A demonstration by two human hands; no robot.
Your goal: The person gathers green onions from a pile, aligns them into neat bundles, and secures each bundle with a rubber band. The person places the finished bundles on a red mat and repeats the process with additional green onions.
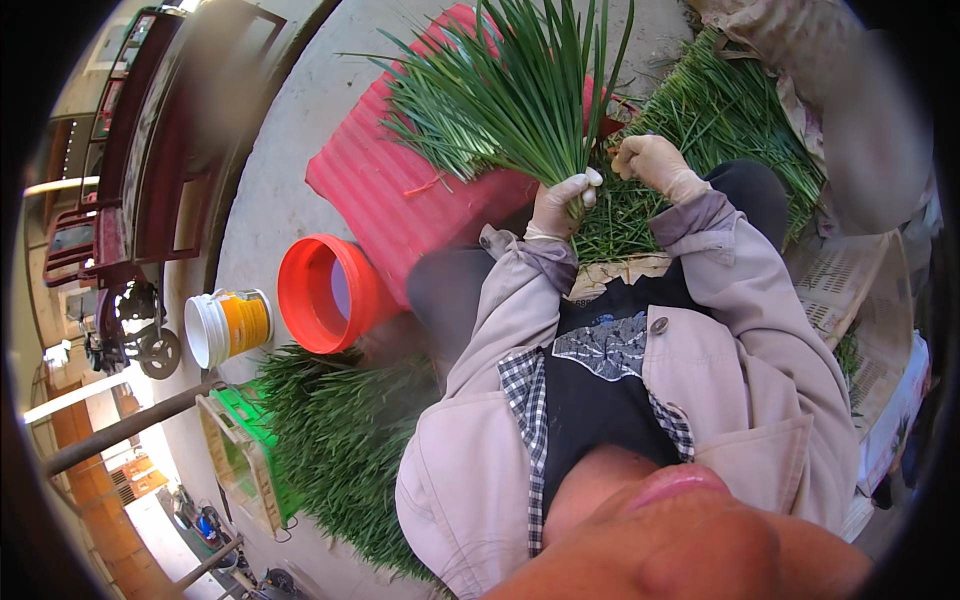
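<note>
My left hand (561,204), in a pale thin glove, grips the stalk ends of a bunch of long green leaves that look like garlic chives (525,112). The leaf tips fan out up and to the left. Just right of the bunch is my right hand (656,169), gloved too, with its fingers curled. Something small and brownish shows at its fingertips, too unclear to tell whether it is held. Loose green cuttings (619,225) lie below both hands. Beyond the left hand, more chives (457,127) rest on a red woven sheet (367,180).
A heap of chives (720,112) lies right of my hands, near a cloth-covered shape (780,37). To the left stand an orange-red bucket (300,292), a white pail (202,330), a green crate (277,465) and a large chive pile (352,435). A plastic basket (840,274) sits at right.
</note>
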